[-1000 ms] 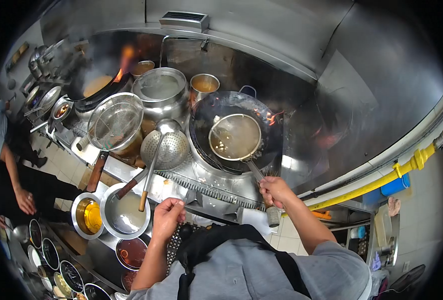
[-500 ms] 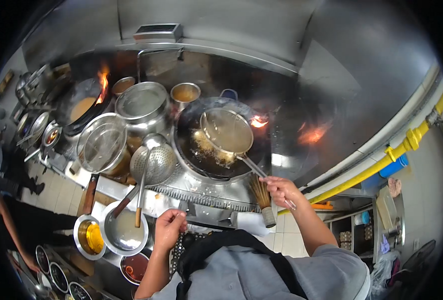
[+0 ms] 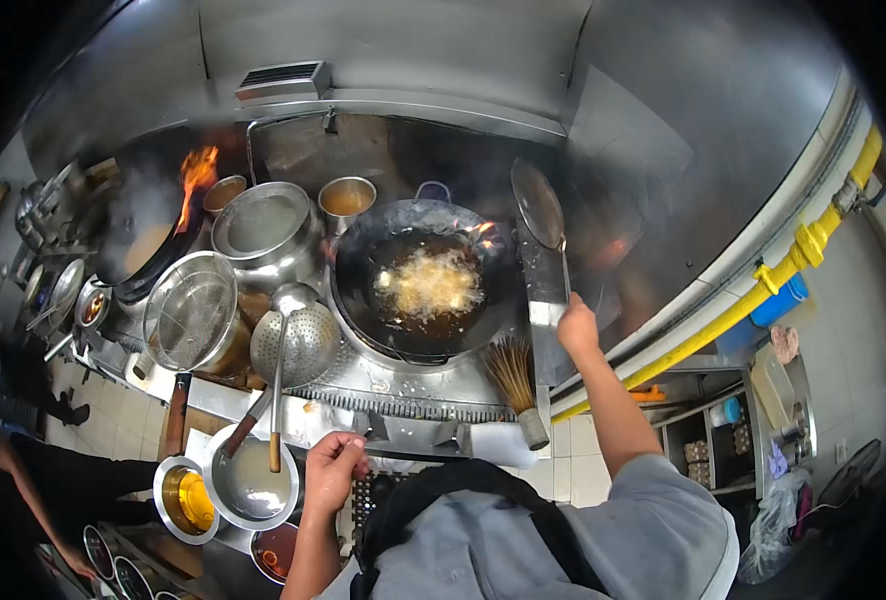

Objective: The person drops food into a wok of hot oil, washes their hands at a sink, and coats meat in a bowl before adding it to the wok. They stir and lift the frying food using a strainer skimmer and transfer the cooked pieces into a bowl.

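My right hand is wrapped around the handle of a round mesh strainer, which is held tilted to the right of the black wok. Pale golden food bubbles in hot oil in the middle of the wok. Close to my body, in front of the stove, my left hand is curled closed with nothing showing in it. A bamboo brush leans at the stove's front edge, below the wok.
Left of the wok are a perforated ladle, a wire strainer and a pot. Flames rise beside another wok. A bowl of yellow oil stands front left. A yellow pipe runs along the right. Another person's arm shows at far left.
My right hand has swung the strainer from above the wok out to its right and tilted it up. The food in the oil now bubbles strongly. My left hand stays closed near my body.
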The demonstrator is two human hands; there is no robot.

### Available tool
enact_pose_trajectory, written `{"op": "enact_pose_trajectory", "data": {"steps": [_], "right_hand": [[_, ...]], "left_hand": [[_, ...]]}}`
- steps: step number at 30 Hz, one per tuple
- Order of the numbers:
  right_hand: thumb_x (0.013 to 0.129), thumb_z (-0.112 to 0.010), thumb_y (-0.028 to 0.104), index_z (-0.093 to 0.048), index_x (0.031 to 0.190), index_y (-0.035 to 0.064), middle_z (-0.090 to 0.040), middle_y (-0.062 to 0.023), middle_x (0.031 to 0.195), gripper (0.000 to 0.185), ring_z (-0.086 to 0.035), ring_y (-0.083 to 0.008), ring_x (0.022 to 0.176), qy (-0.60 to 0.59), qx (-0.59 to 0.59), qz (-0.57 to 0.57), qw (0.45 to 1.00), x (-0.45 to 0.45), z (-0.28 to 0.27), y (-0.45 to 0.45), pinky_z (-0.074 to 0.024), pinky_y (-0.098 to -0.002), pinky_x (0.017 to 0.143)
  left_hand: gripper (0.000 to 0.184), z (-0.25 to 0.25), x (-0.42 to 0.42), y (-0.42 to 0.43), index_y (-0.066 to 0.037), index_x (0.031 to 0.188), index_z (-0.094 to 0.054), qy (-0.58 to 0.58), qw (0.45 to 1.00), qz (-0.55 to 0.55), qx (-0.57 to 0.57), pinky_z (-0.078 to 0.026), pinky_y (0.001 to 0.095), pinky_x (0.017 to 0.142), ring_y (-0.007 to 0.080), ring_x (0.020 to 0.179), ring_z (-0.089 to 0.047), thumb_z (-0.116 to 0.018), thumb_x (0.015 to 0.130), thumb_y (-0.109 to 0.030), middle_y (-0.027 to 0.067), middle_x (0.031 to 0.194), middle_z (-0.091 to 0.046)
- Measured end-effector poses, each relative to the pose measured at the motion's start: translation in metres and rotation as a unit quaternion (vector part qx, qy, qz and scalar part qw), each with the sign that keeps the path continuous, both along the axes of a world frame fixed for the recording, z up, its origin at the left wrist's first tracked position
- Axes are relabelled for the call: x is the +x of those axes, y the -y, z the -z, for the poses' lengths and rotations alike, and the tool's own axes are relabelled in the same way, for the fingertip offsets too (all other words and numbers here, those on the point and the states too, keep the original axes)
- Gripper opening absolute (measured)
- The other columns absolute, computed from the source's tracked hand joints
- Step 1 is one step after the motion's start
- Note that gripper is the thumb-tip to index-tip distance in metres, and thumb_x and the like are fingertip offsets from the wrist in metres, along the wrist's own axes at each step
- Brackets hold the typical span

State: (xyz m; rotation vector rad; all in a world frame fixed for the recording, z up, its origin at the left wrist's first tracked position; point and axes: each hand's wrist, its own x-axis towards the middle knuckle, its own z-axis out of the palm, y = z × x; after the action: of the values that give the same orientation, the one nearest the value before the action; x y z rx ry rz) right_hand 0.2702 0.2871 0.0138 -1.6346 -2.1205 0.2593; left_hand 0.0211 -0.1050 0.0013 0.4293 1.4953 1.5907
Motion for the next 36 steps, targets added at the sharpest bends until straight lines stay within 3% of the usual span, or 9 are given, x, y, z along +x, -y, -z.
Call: {"op": "enact_pose_trajectory", "data": {"steps": [1,2,6,14,21,31,33,35,36], "right_hand": [[0.084,-0.041,0.005,-0.053,0.112,-0.0020,-0.062,-0.0304,0.091,0.031,-0.060,-0.0464,0.089,-0.035,0.007,-0.016,0.999,0.000,-0.010,0.009,-0.0481,-0.0480,0.082],[0.086,-0.046,0.004,-0.052,0.116,-0.0032,-0.064,-0.0237,0.079,0.032,-0.063,-0.0314,0.056,-0.101,-0.020,-0.055,0.993,-0.002,-0.021,0.017,-0.0500,-0.0403,0.049],[0.087,-0.044,0.004,-0.048,0.118,-0.0003,-0.049,-0.0059,0.059,0.031,-0.043,-0.0142,0.038,-0.223,-0.301,-0.053,0.926,-0.032,-0.036,0.039,-0.0343,-0.0298,0.030],[0.087,-0.046,0.004,-0.050,0.100,0.0021,-0.052,-0.0072,0.062,0.013,-0.045,-0.0154,0.037,-0.276,-0.456,-0.036,0.845,-0.054,0.025,0.097,-0.0332,-0.0306,0.030],[0.090,-0.050,0.007,-0.048,0.095,0.0060,-0.046,-0.0014,0.062,0.005,-0.035,-0.0087,0.040,-0.447,-0.620,-0.085,0.639,-0.090,0.037,0.097,-0.0274,-0.0259,0.033],[0.089,-0.048,0.007,-0.050,0.113,0.0040,-0.046,-0.0024,0.059,0.024,-0.042,-0.0103,0.039,-0.195,-0.445,-0.145,0.862,-0.020,-0.016,0.113,-0.0324,-0.0283,0.031],[0.087,-0.050,0.007,-0.052,0.113,0.0041,-0.054,-0.0116,0.061,0.027,-0.050,-0.0230,0.040,-0.179,-0.433,-0.153,0.870,-0.012,-0.002,0.104,-0.0397,-0.0364,0.036],[0.085,-0.049,0.008,-0.053,0.115,0.0037,-0.060,-0.0273,0.075,0.031,-0.058,-0.0413,0.053,-0.082,0.044,-0.367,0.925,0.000,0.035,0.086,-0.0478,-0.0475,0.050],[0.085,-0.049,0.008,-0.053,0.115,0.0037,-0.060,-0.0273,0.075,0.031,-0.058,-0.0413,0.053,-0.081,0.042,-0.369,0.925,0.003,0.024,0.093,-0.0478,-0.0475,0.050]], "left_hand": [[0.014,0.003,-0.004,0.001,-0.001,0.089,-0.059,0.001,1.000,-0.003,-0.001,-0.044,0.0227,0.050,0.0096,0.055,-0.054,-0.059,0.089,-0.015,0.0034,0.067,-0.058],[0.013,0.008,-0.008,0.002,-0.001,0.089,-0.059,0.015,1.000,-0.014,-0.005,-0.044,0.0225,0.050,0.0095,0.055,-0.054,-0.059,0.089,-0.014,0.0031,0.067,-0.058],[0.012,0.005,-0.009,0.002,-0.002,0.088,-0.060,0.018,1.000,-0.019,-0.009,-0.044,0.0224,0.050,0.0090,0.054,-0.054,-0.059,0.089,-0.014,0.0021,0.067,-0.058],[0.014,0.006,-0.017,0.016,-0.001,0.093,-0.061,0.041,0.999,-0.021,-0.001,-0.045,0.0228,0.052,0.0096,0.056,-0.055,-0.059,0.089,-0.015,0.0035,0.069,-0.060],[0.016,-0.009,-0.007,-0.005,-0.001,0.093,-0.062,-0.016,0.999,0.045,0.002,-0.045,0.0235,0.054,0.0092,0.058,-0.055,-0.061,0.088,-0.017,0.0032,0.070,-0.060],[0.015,0.019,0.007,-0.010,0.000,0.092,-0.061,-0.010,0.998,0.056,-0.039,-0.045,0.0224,0.053,0.0082,0.058,-0.054,-0.061,0.087,-0.015,0.0022,0.071,-0.060],[0.018,0.027,0.010,-0.011,0.000,0.086,-0.061,-0.044,0.995,0.058,-0.064,-0.044,0.0250,0.051,0.0094,0.055,-0.054,-0.062,0.086,-0.018,0.0023,0.066,-0.059],[0.022,0.039,0.004,-0.004,-0.001,0.080,-0.060,-0.211,0.939,0.206,-0.177,-0.043,0.0256,0.050,0.0093,0.054,-0.053,-0.062,0.087,-0.022,0.0014,0.063,-0.057],[0.026,0.061,-0.002,0.003,-0.001,0.079,-0.063,-0.235,0.910,0.258,-0.225,-0.043,0.0273,0.050,0.0113,0.053,-0.056,-0.061,0.087,-0.025,0.0031,0.062,-0.059]]}}
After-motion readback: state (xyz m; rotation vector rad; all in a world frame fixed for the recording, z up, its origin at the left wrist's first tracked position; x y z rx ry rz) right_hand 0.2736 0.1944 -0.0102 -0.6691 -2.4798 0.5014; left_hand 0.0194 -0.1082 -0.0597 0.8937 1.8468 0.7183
